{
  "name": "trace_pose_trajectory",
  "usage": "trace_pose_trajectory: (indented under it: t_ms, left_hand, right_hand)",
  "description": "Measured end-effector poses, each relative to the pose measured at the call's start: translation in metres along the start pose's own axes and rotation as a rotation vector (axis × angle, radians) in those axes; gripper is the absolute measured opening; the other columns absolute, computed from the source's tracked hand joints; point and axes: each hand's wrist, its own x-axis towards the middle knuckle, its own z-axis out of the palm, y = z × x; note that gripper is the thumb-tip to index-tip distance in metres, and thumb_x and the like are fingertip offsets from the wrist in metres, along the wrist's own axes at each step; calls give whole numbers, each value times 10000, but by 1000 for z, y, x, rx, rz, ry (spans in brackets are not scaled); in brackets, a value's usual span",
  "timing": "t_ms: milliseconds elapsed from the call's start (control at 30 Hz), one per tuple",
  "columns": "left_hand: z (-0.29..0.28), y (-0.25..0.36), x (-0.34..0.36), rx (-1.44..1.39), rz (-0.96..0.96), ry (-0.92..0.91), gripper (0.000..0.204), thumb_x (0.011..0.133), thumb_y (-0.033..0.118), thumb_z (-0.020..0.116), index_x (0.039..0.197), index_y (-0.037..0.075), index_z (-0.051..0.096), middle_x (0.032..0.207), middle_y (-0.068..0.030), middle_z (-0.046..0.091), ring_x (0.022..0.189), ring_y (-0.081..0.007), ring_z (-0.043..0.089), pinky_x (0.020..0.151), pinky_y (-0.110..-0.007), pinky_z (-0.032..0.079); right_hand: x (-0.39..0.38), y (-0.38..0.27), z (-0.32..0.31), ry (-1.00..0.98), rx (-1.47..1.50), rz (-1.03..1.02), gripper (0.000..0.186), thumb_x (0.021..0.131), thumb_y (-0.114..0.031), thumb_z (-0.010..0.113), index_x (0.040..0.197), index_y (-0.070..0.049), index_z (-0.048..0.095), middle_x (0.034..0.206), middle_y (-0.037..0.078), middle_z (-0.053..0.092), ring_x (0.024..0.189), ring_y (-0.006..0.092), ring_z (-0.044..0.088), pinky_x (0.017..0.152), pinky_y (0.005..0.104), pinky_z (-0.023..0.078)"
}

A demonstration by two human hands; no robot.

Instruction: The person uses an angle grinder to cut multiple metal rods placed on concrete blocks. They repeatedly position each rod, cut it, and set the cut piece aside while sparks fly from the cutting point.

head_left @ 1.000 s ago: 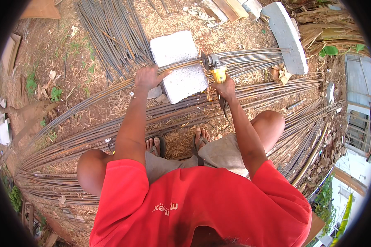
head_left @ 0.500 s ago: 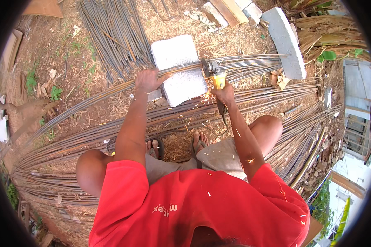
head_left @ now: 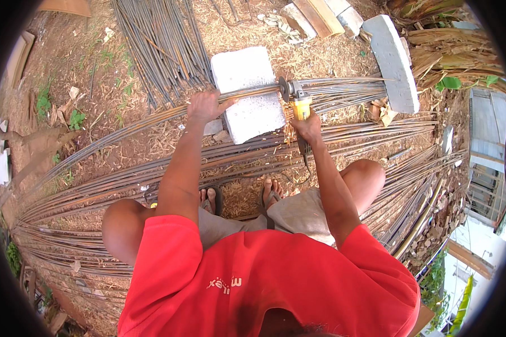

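Note:
My left hand point(head_left: 204, 106) is closed around a bundle of thin steel rebars point(head_left: 146, 119), just left of a pale concrete block point(head_left: 244, 64). The rebars lie across the block and run on to the right. In my right hand point(head_left: 307, 129) is a yellow and black angle grinder point(head_left: 301, 108), held with its head pointing away from me. Its cutting disc point(head_left: 284, 89) stands at the rebars, right beside the block's right edge. A few orange sparks show below the disc. Whether the disc has cut through any bar is too small to tell.
More long rebars point(head_left: 225, 159) lie between my feet and the block. A stack of shorter bars point(head_left: 160, 45) lies at the far left. A grey concrete slab point(head_left: 391, 64) supports the bars' right end. The grinder's cord point(head_left: 308, 171) trails near my right foot; wooden planks point(head_left: 319, 16) lie beyond.
The spray of sparks across my right arm and shirt has died down to a few near the disc. Both hands keep their grips; the view has shifted slightly.

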Motion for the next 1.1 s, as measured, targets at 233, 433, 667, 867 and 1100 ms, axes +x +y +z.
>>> trace_pose_trajectory:
  t_ms: [233, 433, 667, 867, 1100]
  left_hand:
    - [-1, 0, -1, -6, -3, 10, 1032, 969, 960, 392, 1178, 31, 788, 915, -177, 796, 921, -304, 796, 866, -488, 635]
    - [-4, 0, -1, -17, -13, -28, 1082, 950, 990, 353, 1227, 40, 790, 920, -172, 795, 930, -297, 789, 885, -491, 620]
    - [-2, 0, -2, -28, -16, -17, 1074, 950, 991, 345, 1247, 58, 787, 954, -166, 799, 957, -288, 789, 873, -491, 623]
    - [-2, 1, -1, -9, -23, -11, 1027, 969, 965, 377, 1220, 58, 787, 940, -160, 794, 966, -290, 789, 872, -477, 628]
    - [0, -1, 0, -17, -20, -19, 1014, 972, 958, 385, 1166, 51, 794, 939, -166, 794, 969, -296, 789, 875, -483, 627]
  right_hand:
    - [-4, 4, 4, 19, 115, -60, 590, 761, -213, 864, 1283, 23, 724, 1050, 183, 819, 902, 264, 786, 821, 414, 638]
    - [19, 38, 14, 32, 24, -132, 621, 748, -224, 874, 1295, 28, 722, 1066, 224, 820, 949, 330, 794, 861, 454, 627]
    - [29, 44, 22, 37, 140, -88, 591, 752, -232, 869, 1265, 25, 732, 1027, 199, 812, 922, 305, 787, 839, 459, 630]
    - [16, 19, 11, 53, 48, -156, 600, 765, -228, 895, 1260, 61, 715, 1077, 226, 814, 965, 324, 785, 868, 462, 635]
    - [6, 19, 7, 25, 76, -109, 641, 748, -248, 871, 1292, 54, 718, 1032, 200, 817, 926, 299, 784, 850, 434, 630]
